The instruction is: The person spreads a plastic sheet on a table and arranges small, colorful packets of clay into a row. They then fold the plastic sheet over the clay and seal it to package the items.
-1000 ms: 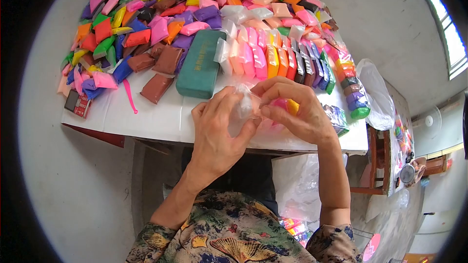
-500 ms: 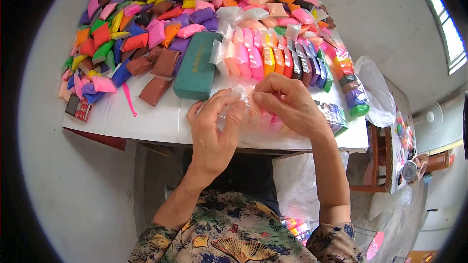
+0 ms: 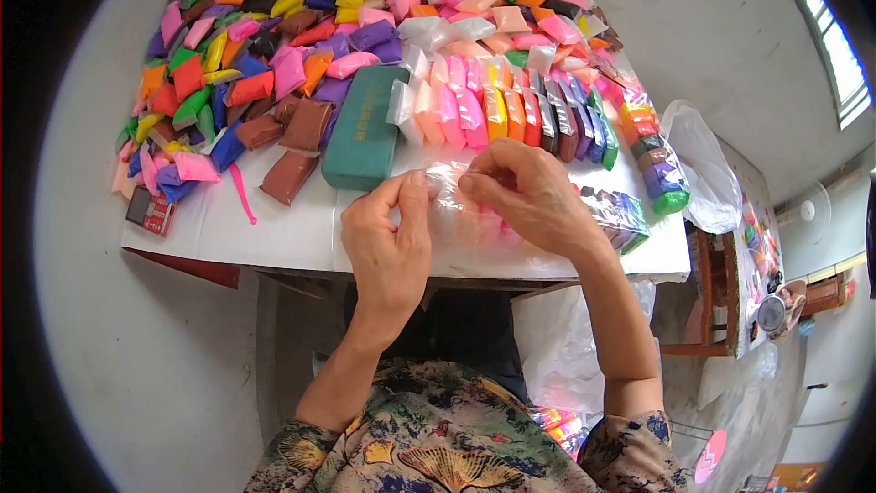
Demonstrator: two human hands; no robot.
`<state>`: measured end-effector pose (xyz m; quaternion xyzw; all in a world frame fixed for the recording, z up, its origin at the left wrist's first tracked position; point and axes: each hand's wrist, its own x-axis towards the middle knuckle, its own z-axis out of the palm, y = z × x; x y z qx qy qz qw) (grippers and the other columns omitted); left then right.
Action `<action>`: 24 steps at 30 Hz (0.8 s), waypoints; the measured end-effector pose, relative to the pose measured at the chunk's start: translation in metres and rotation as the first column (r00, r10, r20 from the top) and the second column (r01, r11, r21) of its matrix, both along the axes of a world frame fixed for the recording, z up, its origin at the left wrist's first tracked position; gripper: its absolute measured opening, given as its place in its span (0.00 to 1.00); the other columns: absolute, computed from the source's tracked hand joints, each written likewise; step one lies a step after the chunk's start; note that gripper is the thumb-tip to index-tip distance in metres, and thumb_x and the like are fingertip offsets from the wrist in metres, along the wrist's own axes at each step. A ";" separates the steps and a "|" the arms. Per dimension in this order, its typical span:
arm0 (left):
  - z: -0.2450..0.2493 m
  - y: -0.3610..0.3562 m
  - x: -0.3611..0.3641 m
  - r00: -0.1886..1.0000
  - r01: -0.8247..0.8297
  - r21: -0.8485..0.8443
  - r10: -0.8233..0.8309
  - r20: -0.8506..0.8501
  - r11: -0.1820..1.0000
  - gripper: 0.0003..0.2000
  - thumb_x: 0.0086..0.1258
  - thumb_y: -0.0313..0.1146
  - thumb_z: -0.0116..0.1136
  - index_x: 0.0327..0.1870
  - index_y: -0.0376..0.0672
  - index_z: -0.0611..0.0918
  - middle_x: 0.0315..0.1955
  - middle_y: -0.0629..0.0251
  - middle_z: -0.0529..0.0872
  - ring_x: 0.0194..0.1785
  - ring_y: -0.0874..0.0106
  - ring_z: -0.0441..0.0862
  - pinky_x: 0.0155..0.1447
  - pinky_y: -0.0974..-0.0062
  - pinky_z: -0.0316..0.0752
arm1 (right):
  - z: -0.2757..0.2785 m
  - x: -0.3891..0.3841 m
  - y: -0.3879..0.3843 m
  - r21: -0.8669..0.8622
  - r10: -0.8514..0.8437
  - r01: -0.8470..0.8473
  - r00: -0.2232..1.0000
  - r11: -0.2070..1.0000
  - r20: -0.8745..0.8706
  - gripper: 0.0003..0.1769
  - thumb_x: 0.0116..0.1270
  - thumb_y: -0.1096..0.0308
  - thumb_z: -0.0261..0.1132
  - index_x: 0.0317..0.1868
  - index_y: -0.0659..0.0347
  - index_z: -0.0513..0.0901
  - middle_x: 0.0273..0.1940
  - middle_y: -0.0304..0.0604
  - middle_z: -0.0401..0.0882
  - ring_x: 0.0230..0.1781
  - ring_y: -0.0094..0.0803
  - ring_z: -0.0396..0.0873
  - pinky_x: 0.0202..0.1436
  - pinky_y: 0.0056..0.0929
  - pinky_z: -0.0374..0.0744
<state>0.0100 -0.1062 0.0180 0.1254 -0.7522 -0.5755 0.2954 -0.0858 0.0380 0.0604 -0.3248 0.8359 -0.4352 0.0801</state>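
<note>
Shifted left since the earlier frames, the left hand (image 3: 388, 242) points upward, thumb against curled fingers, pinching a clear bag's (image 3: 449, 196) left edge. Opposite, the right hand (image 3: 538, 196) arches over, fingertips gripping the other side. The bag lies above the white-covered table (image 3: 292, 246), near a green case (image 3: 362, 132); a bright window (image 3: 826, 27) is at upper right.

Dark trousers, leaf-patterned multicoloured top (image 3: 438, 429)

Both bare hands (image 3: 456, 210) pinch a crinkled clear plastic bag (image 3: 449, 192); at eleven o'clock from it sits a dark-green rectangular box (image 3: 365, 128) (gold characters on its lid), brown packets beyond.
</note>
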 end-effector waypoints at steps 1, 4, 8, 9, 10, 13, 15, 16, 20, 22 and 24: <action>0.000 0.000 -0.001 1.000 -0.019 -0.019 0.019 0.007 1.000 0.15 0.77 0.34 0.53 0.38 0.28 0.85 0.29 0.65 0.87 0.34 0.81 0.77 0.41 0.77 0.73 | 0.000 0.001 0.000 -0.001 -0.003 0.003 1.000 1.000 0.001 0.15 0.64 0.62 0.69 0.32 0.68 0.82 0.28 0.49 0.82 0.28 0.39 0.80 0.36 0.38 0.76; -0.002 -0.003 -0.006 0.997 -0.075 -0.075 0.074 -0.010 0.994 0.13 0.73 0.31 0.55 0.36 0.28 0.85 0.30 0.59 0.88 0.33 0.75 0.81 0.40 0.74 0.75 | 0.001 0.002 0.000 0.042 -0.011 0.012 1.000 0.999 -0.016 0.12 0.67 0.65 0.68 0.36 0.68 0.81 0.29 0.42 0.81 0.30 0.28 0.76 0.36 0.30 0.76; -0.004 -0.005 -0.010 0.990 -0.131 -0.146 0.121 -0.072 0.981 0.10 0.68 0.28 0.57 0.32 0.28 0.83 0.30 0.51 0.87 0.31 0.60 0.85 0.39 0.67 0.76 | -0.003 -0.001 0.000 0.037 -0.013 0.016 0.997 0.999 -0.080 0.12 0.63 0.67 0.67 0.33 0.68 0.78 0.32 0.52 0.80 0.35 0.46 0.81 0.41 0.41 0.77; -0.003 -0.004 -0.010 0.990 -0.135 -0.167 0.125 -0.073 0.977 0.09 0.67 0.27 0.57 0.30 0.28 0.82 0.30 0.51 0.87 0.31 0.59 0.85 0.39 0.67 0.76 | -0.007 -0.002 0.001 0.006 -0.023 0.024 0.993 1.000 -0.113 0.11 0.62 0.68 0.67 0.34 0.68 0.78 0.34 0.53 0.79 0.36 0.46 0.80 0.41 0.41 0.77; -0.003 -0.004 -0.010 0.989 -0.146 -0.193 0.135 -0.068 0.970 0.09 0.67 0.27 0.58 0.30 0.29 0.82 0.29 0.51 0.87 0.31 0.58 0.84 0.38 0.66 0.76 | -0.012 -0.003 0.002 -0.025 -0.035 0.032 0.989 0.999 -0.145 0.10 0.62 0.69 0.66 0.35 0.68 0.77 0.35 0.53 0.79 0.37 0.47 0.80 0.42 0.42 0.76; -0.001 -0.002 -0.008 0.983 -0.179 -0.281 0.185 -0.007 0.943 0.07 0.66 0.27 0.61 0.30 0.32 0.82 0.29 0.52 0.86 0.30 0.58 0.83 0.38 0.65 0.75 | -0.013 -0.001 0.002 -0.086 -0.044 0.032 0.989 0.996 -0.140 0.08 0.61 0.73 0.65 0.36 0.68 0.75 0.38 0.55 0.77 0.39 0.49 0.79 0.43 0.43 0.76; 0.003 0.003 -0.003 0.966 -0.195 -0.356 0.242 0.092 0.914 0.05 0.65 0.27 0.62 0.33 0.34 0.82 0.33 0.54 0.86 0.34 0.58 0.83 0.41 0.63 0.74 | -0.013 0.000 0.002 -0.075 -0.041 0.030 0.988 0.997 -0.150 0.07 0.61 0.75 0.65 0.37 0.67 0.75 0.38 0.52 0.76 0.38 0.45 0.79 0.42 0.40 0.77; 0.004 0.004 -0.003 0.951 -0.282 -0.416 0.311 0.002 0.865 0.05 0.65 0.26 0.62 0.39 0.35 0.82 0.36 0.54 0.86 0.37 0.59 0.82 0.45 0.64 0.74 | -0.014 0.000 0.003 -0.050 -0.041 0.032 0.983 0.998 -0.179 0.07 0.62 0.76 0.65 0.38 0.67 0.76 0.38 0.49 0.75 0.37 0.40 0.80 0.41 0.36 0.78; -0.001 -0.002 0.002 0.917 -0.373 -0.593 0.188 -0.352 0.714 0.14 0.67 0.23 0.61 0.54 0.35 0.80 0.48 0.54 0.83 0.50 0.58 0.80 0.57 0.63 0.72 | -0.017 0.000 0.003 -0.023 -0.048 0.044 0.962 0.999 -0.267 0.07 0.61 0.78 0.65 0.38 0.67 0.77 0.36 0.47 0.73 0.33 0.36 0.79 0.40 0.33 0.79; -0.001 0.001 0.006 0.920 -0.271 -0.712 -0.044 -0.390 0.648 0.15 0.68 0.23 0.58 0.56 0.32 0.80 0.51 0.52 0.83 0.54 0.52 0.79 0.61 0.57 0.70 | -0.017 0.001 0.003 -0.048 -0.044 0.033 0.966 0.998 -0.253 0.06 0.61 0.76 0.64 0.38 0.66 0.77 0.39 0.52 0.74 0.40 0.47 0.76 0.45 0.41 0.76; -0.012 0.007 0.003 0.947 -0.179 -0.782 -0.110 -0.301 0.597 0.16 0.67 0.26 0.59 0.55 0.31 0.81 0.51 0.52 0.82 0.56 0.54 0.78 0.63 0.57 0.69 | -0.020 0.003 0.002 -0.071 -0.056 0.031 0.925 0.997 -0.377 0.06 0.60 0.77 0.63 0.38 0.65 0.77 0.40 0.52 0.75 0.44 0.51 0.76 0.47 0.43 0.75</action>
